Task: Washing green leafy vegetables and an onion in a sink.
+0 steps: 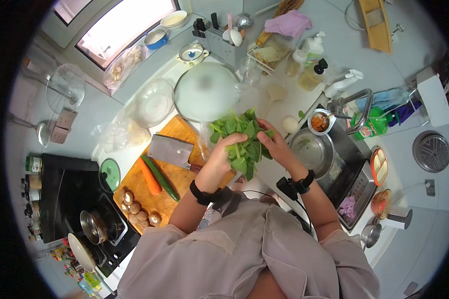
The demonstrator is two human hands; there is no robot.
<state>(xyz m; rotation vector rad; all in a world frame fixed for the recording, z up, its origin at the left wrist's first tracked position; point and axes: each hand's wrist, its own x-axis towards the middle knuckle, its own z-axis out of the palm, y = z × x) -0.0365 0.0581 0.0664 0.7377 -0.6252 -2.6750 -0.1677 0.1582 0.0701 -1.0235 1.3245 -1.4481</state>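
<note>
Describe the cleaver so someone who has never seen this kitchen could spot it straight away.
Find the wooden cutting board on the counter between the stove and the sink, left of the hands holding the leafy greens. The cleaver lies flat on the board's upper part, just above the cucumber and carrot. It is the only grey, broad rectangular metal blade there, with its dark handle pointing toward the left hand.
</note>
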